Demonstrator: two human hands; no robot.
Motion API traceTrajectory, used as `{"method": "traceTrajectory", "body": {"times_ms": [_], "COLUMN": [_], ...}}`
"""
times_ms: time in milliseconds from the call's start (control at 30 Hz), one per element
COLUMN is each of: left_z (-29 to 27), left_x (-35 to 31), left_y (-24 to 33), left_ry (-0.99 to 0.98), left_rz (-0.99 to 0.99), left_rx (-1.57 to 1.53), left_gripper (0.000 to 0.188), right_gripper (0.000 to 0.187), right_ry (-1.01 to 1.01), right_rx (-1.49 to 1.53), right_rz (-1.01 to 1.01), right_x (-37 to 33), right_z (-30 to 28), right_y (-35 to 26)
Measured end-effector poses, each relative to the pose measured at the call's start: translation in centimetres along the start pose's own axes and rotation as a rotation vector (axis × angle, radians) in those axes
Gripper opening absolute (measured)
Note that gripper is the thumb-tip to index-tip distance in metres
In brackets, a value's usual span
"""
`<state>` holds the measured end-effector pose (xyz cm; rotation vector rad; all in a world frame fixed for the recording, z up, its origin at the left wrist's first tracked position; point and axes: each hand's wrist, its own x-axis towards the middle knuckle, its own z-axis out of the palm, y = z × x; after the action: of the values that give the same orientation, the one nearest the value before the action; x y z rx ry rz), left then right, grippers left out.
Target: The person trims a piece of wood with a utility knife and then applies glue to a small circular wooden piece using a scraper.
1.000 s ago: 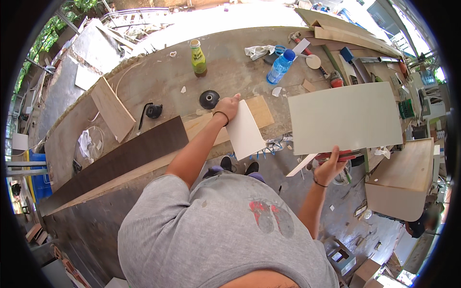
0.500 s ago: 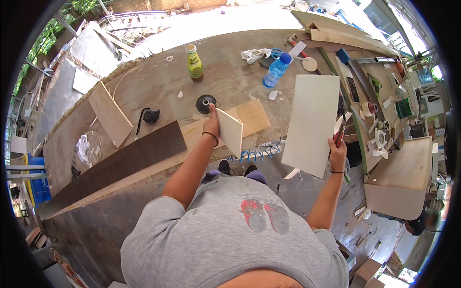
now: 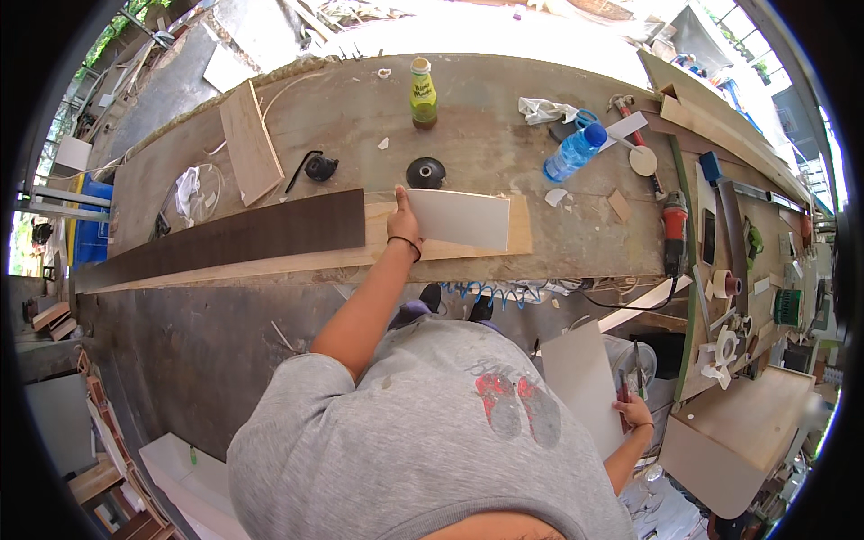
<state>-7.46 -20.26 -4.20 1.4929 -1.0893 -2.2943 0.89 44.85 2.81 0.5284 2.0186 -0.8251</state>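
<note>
Presently the left hand (image 3: 403,221) is closed on one end of a short white panel (image 3: 463,219), thumb along the upper face, fingers presumably beneath; this end grip probably leaves the rest of the panel unobstructed. The panel lies over a pale wood board (image 3: 520,229) near the front edge of the tabletop (image 3: 486,135), roughly in line with it; whether it rests there or is held just above cannot be told. The right hand (image 3: 635,412) grips a larger pale panel (image 3: 583,373) near one edge, together with a red-handled tool (image 3: 623,401), type unclear. That panel hangs low beside the body, off the tabletop, likely to keep its bulk out of the left hand's way. Just beyond the short panel sits a black disc (image 3: 426,173) with a central hole. To the left, a dark brown board (image 3: 234,236) lies lengthwise over the pale one, possibly stacked to save space. Farther out: tape measure (image 3: 320,166), green bottle (image 3: 423,97), blue bottle (image 3: 574,155), the bottles well apart from both panels.
</note>
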Motion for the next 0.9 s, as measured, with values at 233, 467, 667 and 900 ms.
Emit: {"method": "traceTrajectory", "body": {"times_ms": [233, 467, 667, 900], "left_z": [1.0, 0.4, -0.4, -0.8], "left_x": [0.9, -1.9, -5.0, 1.2], "left_y": [-2.9, -4.9, -4.4, 0.6], "left_ry": [0.250, 0.179, 0.218, 0.109], "left_rz": [0.203, 0.490, 0.861, 1.120], "left_rx": [0.243, 0.640, 1.305, 1.336], "left_gripper": [0.060, 0.038, 0.042, 0.056], "right_gripper": [0.033, 0.010, 0.011, 0.010], "right_ry": [-0.011, 0.000, -0.324, -0.172], "right_rx": [-0.622, -0.308, -0.078, 0.093], "right_rz": [0.126, 0.248, 0.094, -0.486], "right_x": [12.5, 20.9, 12.4, 9.2], "right_z": [1.3, 0.5, 4.3, 10.4], "right_y": [3.1, 7.9, -5.9, -20.0]}}
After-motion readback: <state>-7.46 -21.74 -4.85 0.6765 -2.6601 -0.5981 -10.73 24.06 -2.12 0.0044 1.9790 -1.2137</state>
